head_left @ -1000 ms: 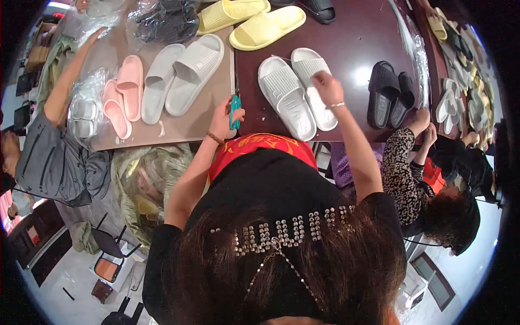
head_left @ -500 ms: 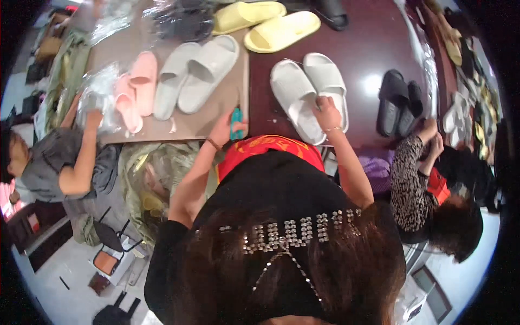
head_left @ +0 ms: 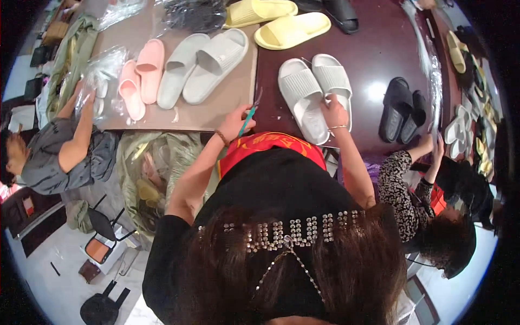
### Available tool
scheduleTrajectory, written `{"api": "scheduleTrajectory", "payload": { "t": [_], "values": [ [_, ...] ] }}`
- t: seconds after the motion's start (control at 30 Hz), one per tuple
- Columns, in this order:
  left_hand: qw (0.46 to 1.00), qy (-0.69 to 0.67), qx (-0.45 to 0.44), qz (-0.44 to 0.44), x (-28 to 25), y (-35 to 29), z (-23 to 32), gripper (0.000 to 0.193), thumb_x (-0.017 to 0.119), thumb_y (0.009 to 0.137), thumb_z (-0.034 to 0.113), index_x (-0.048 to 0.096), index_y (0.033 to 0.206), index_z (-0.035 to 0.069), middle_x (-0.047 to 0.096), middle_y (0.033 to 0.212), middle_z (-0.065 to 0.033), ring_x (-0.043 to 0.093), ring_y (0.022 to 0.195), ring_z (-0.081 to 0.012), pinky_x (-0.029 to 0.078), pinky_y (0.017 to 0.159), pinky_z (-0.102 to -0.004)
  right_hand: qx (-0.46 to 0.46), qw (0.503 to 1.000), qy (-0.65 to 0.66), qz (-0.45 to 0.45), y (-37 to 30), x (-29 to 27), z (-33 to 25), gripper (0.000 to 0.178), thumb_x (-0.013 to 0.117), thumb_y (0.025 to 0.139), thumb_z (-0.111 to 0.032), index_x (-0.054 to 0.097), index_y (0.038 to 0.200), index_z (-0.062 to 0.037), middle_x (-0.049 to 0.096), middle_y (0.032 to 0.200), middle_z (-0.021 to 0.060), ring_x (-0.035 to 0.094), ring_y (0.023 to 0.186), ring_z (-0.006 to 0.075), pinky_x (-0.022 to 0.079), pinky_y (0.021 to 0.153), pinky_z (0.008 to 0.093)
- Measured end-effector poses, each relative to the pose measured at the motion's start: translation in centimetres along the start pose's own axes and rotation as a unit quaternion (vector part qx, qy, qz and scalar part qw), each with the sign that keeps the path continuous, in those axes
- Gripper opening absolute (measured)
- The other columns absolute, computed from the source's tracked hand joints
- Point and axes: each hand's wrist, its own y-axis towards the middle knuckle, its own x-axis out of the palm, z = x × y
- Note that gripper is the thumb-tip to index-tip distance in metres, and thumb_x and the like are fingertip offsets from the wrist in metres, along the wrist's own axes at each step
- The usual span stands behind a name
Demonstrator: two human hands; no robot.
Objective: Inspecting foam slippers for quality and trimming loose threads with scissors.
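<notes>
My left hand [head_left: 236, 123] is closed around a slim tool with a teal handle [head_left: 247, 120] and a thin metal tip, held at the table's front edge; it looks like small nippers. My right hand [head_left: 335, 112] grips the right light grey slipper [head_left: 331, 69] of a pair at the foot opening, with its fingertips partly hidden. The left light grey slipper [head_left: 300, 84] lies beside it, toes pointing away from me. A thin loop stands up between the two toes.
Grey slippers [head_left: 216, 59], pink slippers [head_left: 150, 64], yellow slippers [head_left: 292, 31] and black slippers [head_left: 394, 108] lie on the table [head_left: 374, 54]. People sit close on both sides; the left one handles clear plastic bags [head_left: 103, 67]. A large greenish sack [head_left: 157, 184] stands below the table edge.
My left hand has lifted and turned the tool, so its thin tip now points away from me. My right hand stays at the slipper. The whole view has shifted slightly.
</notes>
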Motion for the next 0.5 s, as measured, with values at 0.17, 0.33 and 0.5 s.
{"api": "scheduleTrajectory", "payload": {
  "t": [0.17,0.33,0.5],
  "values": [
    [0.962,0.252,-0.003,0.103,-0.3,1.3,-1.6,0.042,0.054,0.074,0.005,0.040,0.113,-0.001,0.045,0.067,0.0005,0.042,0.055,-0.0078,0.036,0.048,-0.0209,-0.073,0.993,-0.070,-0.056,0.0,-1.1,0.4,0.021,0.052,0.074,-0.028,0.054,0.081,-0.0079,0.057,0.072,0.0127,0.055,0.069,0.0310,0.043,0.062,0.0412],
    [0.962,0.156,-0.023,0.221,-0.5,-0.1,1.9,0.036,0.058,0.068,0.012,0.049,0.102,0.002,0.053,0.064,-0.0046,0.052,0.057,-0.0131,0.042,0.053,-0.0263,-0.138,0.981,0.034,-0.131,0.0,-1.3,-1.5,0.020,0.052,0.075,-0.024,0.055,0.076,-0.0042,0.056,0.074,0.0145,0.055,0.073,0.0308,0.042,0.064,0.0392],
    [0.939,0.275,-0.005,0.208,1.3,0.4,1.5,0.047,0.062,0.058,0.012,0.049,0.103,0.008,0.054,0.081,-0.0099,0.052,0.077,-0.0224,0.043,0.070,-0.0337,-0.042,0.993,0.081,-0.069,2.5,-6.3,-4.2,0.016,0.055,0.074,-0.015,0.058,0.085,-0.0039,0.058,0.078,0.0118,0.057,0.074,0.0235,0.043,0.066,0.0313]
  ]
}}
